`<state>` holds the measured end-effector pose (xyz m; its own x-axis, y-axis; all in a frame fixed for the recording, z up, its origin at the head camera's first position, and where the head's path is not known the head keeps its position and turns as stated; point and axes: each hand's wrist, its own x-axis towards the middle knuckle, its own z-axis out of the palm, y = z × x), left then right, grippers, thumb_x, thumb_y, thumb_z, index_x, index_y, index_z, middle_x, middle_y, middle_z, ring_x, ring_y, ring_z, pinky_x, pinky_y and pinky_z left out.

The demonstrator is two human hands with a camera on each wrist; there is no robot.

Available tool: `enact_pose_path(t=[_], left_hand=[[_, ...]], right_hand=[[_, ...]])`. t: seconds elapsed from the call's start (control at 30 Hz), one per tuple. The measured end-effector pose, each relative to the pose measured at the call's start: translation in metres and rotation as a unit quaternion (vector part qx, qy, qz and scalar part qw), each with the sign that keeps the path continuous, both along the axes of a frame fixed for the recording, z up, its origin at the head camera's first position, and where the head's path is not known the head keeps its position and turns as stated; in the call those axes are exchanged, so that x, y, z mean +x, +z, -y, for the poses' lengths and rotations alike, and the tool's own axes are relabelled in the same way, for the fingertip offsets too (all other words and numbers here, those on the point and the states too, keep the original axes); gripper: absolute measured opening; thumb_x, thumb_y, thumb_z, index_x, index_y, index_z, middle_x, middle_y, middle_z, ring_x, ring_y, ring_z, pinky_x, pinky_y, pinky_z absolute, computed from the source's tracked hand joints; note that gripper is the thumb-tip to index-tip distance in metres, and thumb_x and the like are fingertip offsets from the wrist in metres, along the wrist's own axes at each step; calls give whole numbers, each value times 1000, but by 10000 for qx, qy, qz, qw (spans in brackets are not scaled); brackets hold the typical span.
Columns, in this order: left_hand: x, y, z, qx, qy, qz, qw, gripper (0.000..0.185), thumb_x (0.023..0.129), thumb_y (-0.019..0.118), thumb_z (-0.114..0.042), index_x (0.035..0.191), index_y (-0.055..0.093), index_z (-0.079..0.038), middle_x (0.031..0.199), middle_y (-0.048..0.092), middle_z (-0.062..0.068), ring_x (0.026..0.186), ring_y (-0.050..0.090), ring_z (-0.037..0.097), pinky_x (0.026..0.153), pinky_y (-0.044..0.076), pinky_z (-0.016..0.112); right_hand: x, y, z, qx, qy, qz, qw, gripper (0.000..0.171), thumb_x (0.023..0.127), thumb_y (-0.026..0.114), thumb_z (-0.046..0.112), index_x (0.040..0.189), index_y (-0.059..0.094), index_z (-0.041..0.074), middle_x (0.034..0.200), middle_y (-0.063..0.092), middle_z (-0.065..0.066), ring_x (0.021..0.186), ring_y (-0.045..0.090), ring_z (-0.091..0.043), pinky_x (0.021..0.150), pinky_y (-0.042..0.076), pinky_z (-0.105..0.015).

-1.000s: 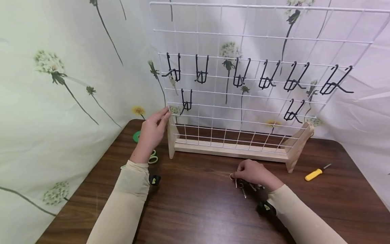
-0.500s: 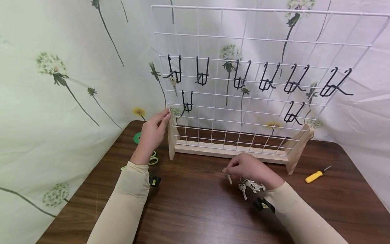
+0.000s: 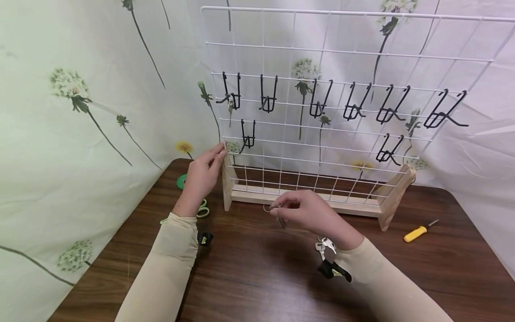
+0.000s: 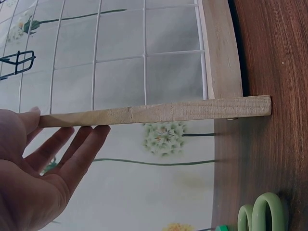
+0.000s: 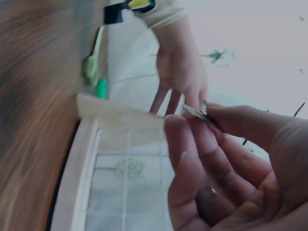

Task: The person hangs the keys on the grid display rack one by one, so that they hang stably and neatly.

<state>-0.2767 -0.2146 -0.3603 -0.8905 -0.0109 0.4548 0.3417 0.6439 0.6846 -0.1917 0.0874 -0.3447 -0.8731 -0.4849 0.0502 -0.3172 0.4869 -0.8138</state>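
Observation:
In the head view my right hand [image 3: 307, 212] pinches a key [image 3: 281, 222] with a ring, held above the table in front of the rack's lower bar. The right wrist view shows the key [image 5: 199, 115] edge-on between thumb and fingers. My left hand [image 3: 204, 172] grips the wooden end support [image 4: 159, 111] of the white wire grid rack [image 3: 281, 125], thumb on one side and fingers on the other. Black hooks [image 3: 267, 96] hang on the grid in two rows. A key [image 3: 231, 107] hangs from the top left hook. Loose keys [image 3: 323, 246] lie under my right wrist.
A yellow-handled screwdriver [image 3: 416, 233] lies to the right on the brown table [image 3: 249, 277]. Green-handled scissors [image 3: 203, 209] and a green tape roll [image 3: 181, 181] lie at the left, by my left forearm. A flower-print cloth [image 3: 100, 134] hangs behind the rack.
My right hand has lifted the key off the group of keys and moved left, toward the rack. The left hand stays on the wooden support. The hanging key has turned slightly.

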Motion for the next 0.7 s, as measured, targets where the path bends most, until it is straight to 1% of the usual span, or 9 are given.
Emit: enact_pose_path(t=[0.13,0.2,0.27,0.4,0.53,0.6,0.7], left_hand=[[0,0,0,-24,9,-7,10000,47,114,53,-39,156,58,-18,158,59,13,145,60,35,115,54,57],[1,0,0,-31,9,-8,10000,47,114,53,-38,156,58,-17,159,59,13,145,59,36,115,53,57],[1,0,0,-23,6,-2,10000,47,114,53,-38,156,58,-17,159,59,13,146,59,36,116,53,57],[1,0,0,-33,15,4,10000,47,114,52,-39,156,58,-17,159,59,13,147,57,35,118,51,57],[1,0,0,-39,31,-8,10000,47,114,52,-39,156,58,-18,158,59,13,147,58,35,118,51,56],[0,0,0,-32,41,-4,10000,47,114,52,-40,155,59,-19,158,60,13,147,58,35,119,51,56],[0,-1,1,-21,55,29,10000,47,114,52,-40,155,59,-20,158,59,13,147,57,34,119,50,56]], right_hand=[[2,12,14,-457,-41,-55,9989,12,99,79,24,109,80,17,81,77,-2,74,71,-21,69,61,-31],[2,18,22,-615,-95,-118,9980,12,100,78,24,109,79,17,83,77,-6,73,71,-23,68,61,-32],[3,24,29,-722,-168,-247,9969,11,101,78,24,110,79,18,83,77,-7,73,72,-21,66,61,-33],[3,35,42,-814,-386,-762,9930,9,101,77,25,109,78,20,79,73,-2,70,69,-17,63,58,-32],[3,45,52,-882,-595,-1243,9865,12,102,76,26,110,78,19,81,73,2,68,66,-15,60,51,-27],[3,50,56,-916,-650,-1358,9843,14,102,76,27,113,78,18,83,74,2,70,68,-15,60,51,-27],[2,54,60,-938,-674,-1366,9839,17,103,75,28,117,78,18,86,77,2,70,72,-14,62,54,-29]])
